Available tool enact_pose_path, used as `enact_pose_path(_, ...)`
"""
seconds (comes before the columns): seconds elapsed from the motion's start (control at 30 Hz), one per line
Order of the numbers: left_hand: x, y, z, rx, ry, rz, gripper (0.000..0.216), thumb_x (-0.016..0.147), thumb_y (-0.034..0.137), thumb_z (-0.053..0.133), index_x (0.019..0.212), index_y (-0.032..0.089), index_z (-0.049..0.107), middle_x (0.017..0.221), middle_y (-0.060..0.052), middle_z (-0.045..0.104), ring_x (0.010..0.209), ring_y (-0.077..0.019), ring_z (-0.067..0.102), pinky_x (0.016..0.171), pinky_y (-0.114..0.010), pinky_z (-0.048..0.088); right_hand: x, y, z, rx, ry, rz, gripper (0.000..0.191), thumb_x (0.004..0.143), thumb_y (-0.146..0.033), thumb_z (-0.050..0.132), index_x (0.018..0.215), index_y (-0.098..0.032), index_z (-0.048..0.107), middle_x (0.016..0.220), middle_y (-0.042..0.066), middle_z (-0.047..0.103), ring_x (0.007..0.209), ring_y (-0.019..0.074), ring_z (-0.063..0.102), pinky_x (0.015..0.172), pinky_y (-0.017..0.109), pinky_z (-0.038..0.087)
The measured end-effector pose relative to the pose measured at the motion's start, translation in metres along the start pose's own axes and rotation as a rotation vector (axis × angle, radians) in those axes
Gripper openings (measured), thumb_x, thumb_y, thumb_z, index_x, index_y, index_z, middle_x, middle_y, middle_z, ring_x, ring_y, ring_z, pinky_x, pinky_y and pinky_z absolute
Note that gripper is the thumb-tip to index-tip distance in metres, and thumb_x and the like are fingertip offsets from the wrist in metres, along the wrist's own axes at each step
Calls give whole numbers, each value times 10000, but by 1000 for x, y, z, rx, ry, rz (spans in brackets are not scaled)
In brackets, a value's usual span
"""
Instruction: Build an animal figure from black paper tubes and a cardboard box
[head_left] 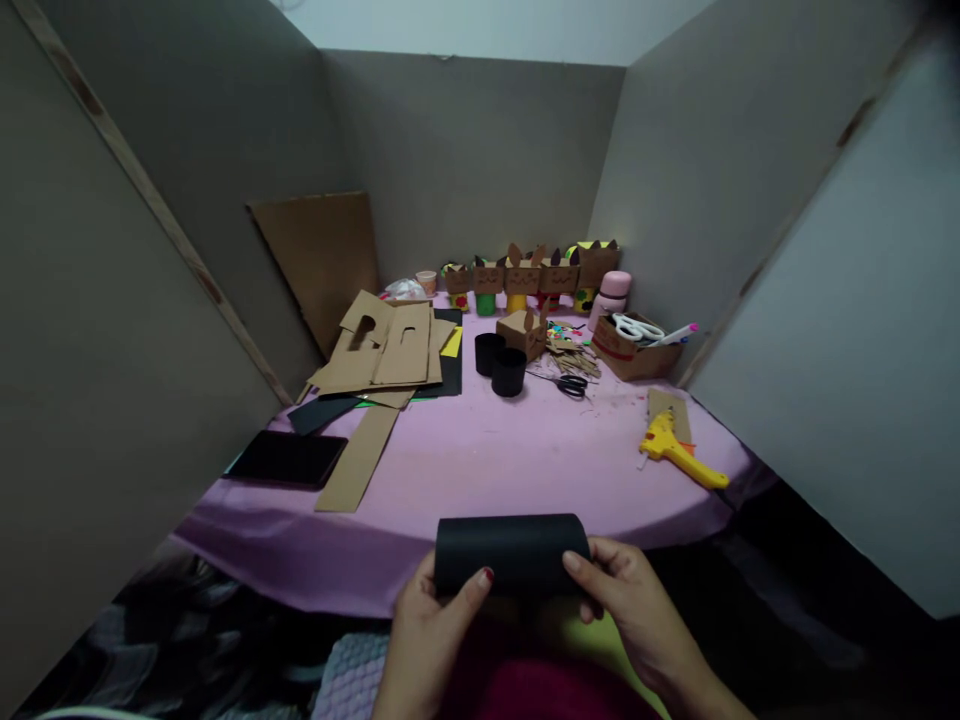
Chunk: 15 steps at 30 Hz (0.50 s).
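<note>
A curved sheet of black paper (517,550) spans the gap between my two hands at the table's front edge. My left hand (442,610) grips its left end, thumb on the front and fingers behind. At the other end, my right hand (619,590) pinches the sheet with its thumb in front. Farther back on the table stand two short black paper tubes (509,372), side by side. Beside them sits a folded cardboard box with ear shapes (520,333), and black-handled scissors (571,385) lie close by.
A yellow glue gun (679,452) rests on cardboard at the right. Stacked cardboard pieces (382,350) and a dark tablet (287,459) lie left. Cardboard animal figures (523,277), a pink bottle (611,297) and a box of tools (634,360) stand behind. Partition walls surround the pink-covered table (480,460).
</note>
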<state>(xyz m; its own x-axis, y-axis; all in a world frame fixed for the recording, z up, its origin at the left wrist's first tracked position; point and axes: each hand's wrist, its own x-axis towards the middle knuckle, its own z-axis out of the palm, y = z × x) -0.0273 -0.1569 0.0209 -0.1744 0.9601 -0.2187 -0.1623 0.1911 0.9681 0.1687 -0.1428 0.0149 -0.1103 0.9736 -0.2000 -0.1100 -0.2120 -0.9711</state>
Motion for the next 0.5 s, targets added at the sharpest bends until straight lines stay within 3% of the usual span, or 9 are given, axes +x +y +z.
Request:
enact_pose_path(0.23,2,1,5,-2,27,17,360,539,324,808,833,154,689,791,-37,740,770,-208,653,709,-269,510,-1,-1,1,-30,-78,31,364,645,-490,739,728,-135,721,613,3,546,465,66,402,369,168,339)
enact_pose_path(0.37,2,0,2,-52,-90,26,313,634,338,753,892,168,697,872,-59,744,835,-223,657,747,-291,507,1,-2,-8,-13,-64,14,353,634,-479,756,702,-135,720,605,-2,537,479,63,401,405,171,347)
enact_pose_path(0.5,0,4,-6,63,-190,132,274,710,321,699,953,195,704,968,-71,733,916,-238,639,816,-316,486,0,1,-19,-8,-136,37,358,701,-495,705,760,-142,721,539,-11,551,425,68,453,414,182,323)
